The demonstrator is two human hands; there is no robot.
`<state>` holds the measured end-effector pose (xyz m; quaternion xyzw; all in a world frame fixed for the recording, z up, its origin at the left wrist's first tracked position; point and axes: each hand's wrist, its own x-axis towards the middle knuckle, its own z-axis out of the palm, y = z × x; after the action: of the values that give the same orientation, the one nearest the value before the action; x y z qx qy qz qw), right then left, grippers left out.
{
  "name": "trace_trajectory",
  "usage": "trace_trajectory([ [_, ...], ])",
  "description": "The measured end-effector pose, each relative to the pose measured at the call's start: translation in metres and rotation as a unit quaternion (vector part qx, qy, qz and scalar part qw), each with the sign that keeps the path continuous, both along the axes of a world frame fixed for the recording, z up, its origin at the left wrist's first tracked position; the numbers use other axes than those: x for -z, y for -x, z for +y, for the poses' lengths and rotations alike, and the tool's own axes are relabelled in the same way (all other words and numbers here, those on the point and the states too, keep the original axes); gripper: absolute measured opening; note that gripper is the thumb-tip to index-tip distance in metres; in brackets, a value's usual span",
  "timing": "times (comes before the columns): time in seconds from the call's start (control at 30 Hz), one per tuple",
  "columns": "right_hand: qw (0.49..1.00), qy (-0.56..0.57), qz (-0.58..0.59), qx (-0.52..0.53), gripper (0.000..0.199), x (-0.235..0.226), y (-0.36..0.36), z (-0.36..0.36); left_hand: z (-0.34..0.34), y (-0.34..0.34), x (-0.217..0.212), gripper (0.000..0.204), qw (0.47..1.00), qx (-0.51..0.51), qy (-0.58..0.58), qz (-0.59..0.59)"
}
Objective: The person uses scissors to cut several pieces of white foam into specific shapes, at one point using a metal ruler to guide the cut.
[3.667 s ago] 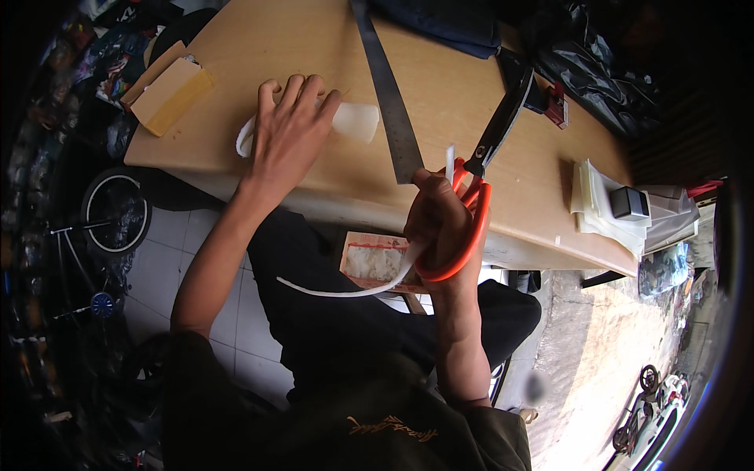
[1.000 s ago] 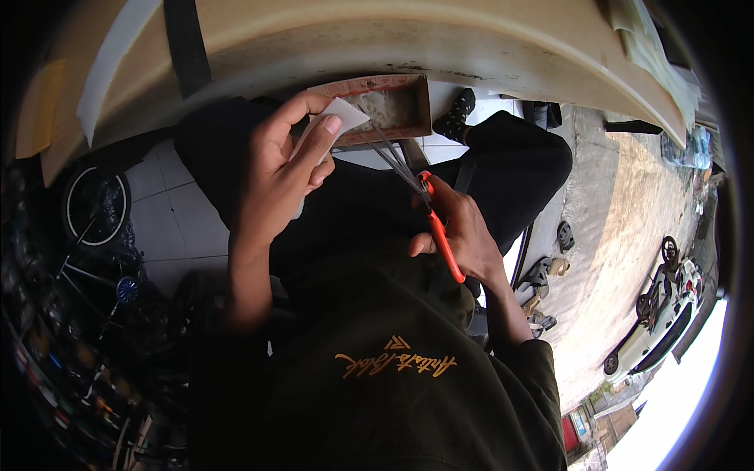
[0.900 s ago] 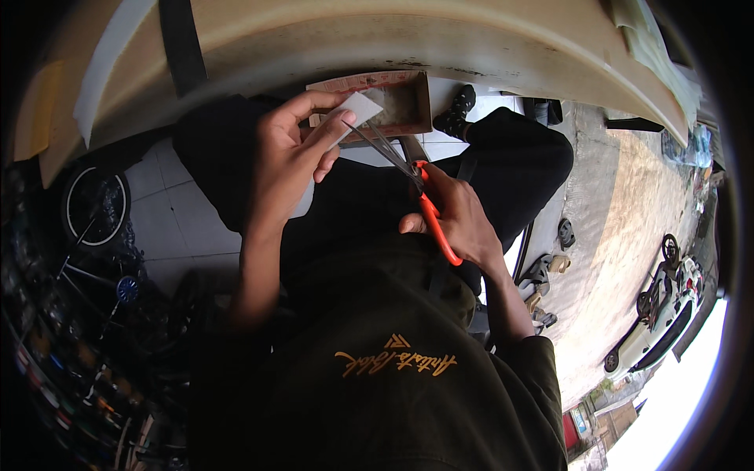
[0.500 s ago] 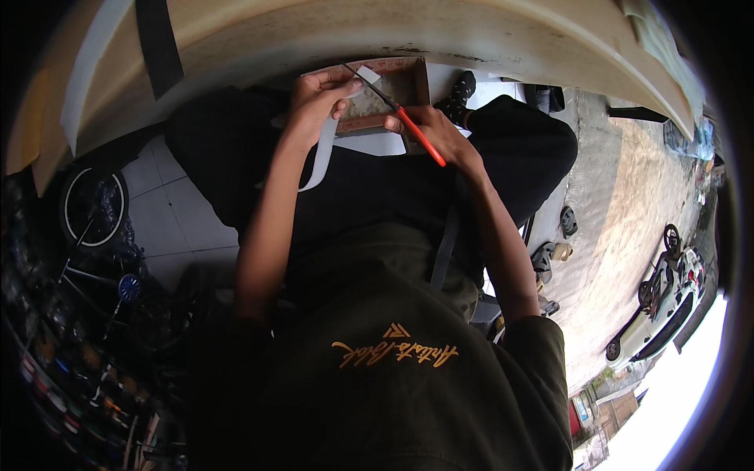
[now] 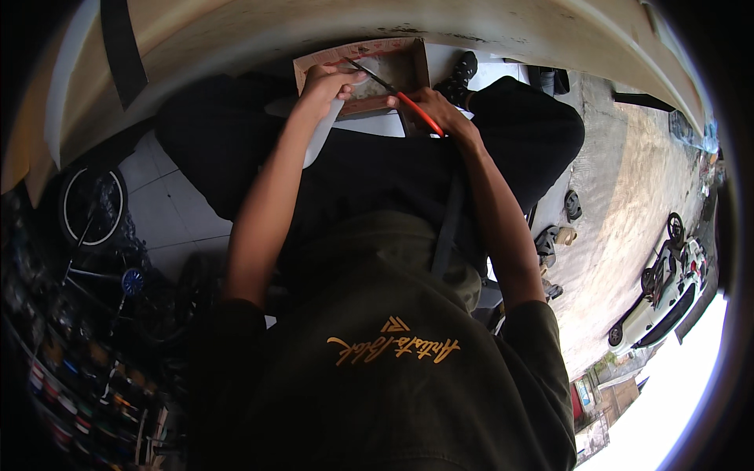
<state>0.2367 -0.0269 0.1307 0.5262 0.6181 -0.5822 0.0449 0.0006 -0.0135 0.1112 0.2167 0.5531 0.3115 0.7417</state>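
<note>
My left hand (image 5: pixel 322 90) is closed on a white strip (image 5: pixel 318 141), which hangs down below the fingers over my dark trousers. In my right hand (image 5: pixel 441 110) are scissors (image 5: pixel 420 115) with red-orange handles. Their dark blades point up and left, reaching the fingertips of my left hand. Whether the blades touch the strip is hard to make out. Just beyond and below both hands is an open, shallow cardboard box (image 5: pixel 425 63) with small pale bits inside; my left hand covers part of it.
A curved cream-coloured surface (image 5: pixel 259 39) arches across the top, with a black strip (image 5: pixel 122 55) hanging at its left. A bicycle wheel (image 5: pixel 65 206) stands at left. Sandals (image 5: pixel 572 206) lie on the floor to the right, and a motorcycle (image 5: pixel 674 228) and white car (image 5: pixel 656 318) are farther out.
A small white piece at the scissor blades has gone from there. Both hands and the box appear slightly higher in the picture, as the view has shifted.
</note>
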Motion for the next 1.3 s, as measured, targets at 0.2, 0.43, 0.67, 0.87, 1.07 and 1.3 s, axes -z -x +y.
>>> trace_trajectory([
  [0.2,0.999,-0.037,0.024,0.011,0.074,0.006,0.003,-0.005,-0.001,0.005,0.014,0.024,0.999,0.032,0.020,-0.002],
  [0.43,0.999,-0.037,0.011,0.011,0.079,0.001,0.001,0.000,-0.001,0.004,0.001,0.017,0.999,0.012,0.008,-0.038],
  [0.67,0.999,-0.034,-0.033,0.003,0.085,-0.042,0.009,-0.009,-0.008,0.003,-0.034,0.024,0.999,0.005,-0.033,-0.010],
  [0.87,0.998,-0.054,-0.028,0.003,0.080,-0.061,0.011,-0.015,-0.020,0.002,-0.052,0.027,0.999,-0.006,-0.048,0.008],
  [1.07,0.997,-0.077,-0.009,0.009,0.079,-0.048,0.008,-0.017,-0.018,0.004,-0.047,0.027,0.998,0.026,-0.053,0.006],
  [1.3,0.996,-0.088,0.002,-0.004,0.076,-0.021,0.006,-0.007,-0.008,0.008,-0.019,0.027,0.995,0.082,-0.046,0.015],
])
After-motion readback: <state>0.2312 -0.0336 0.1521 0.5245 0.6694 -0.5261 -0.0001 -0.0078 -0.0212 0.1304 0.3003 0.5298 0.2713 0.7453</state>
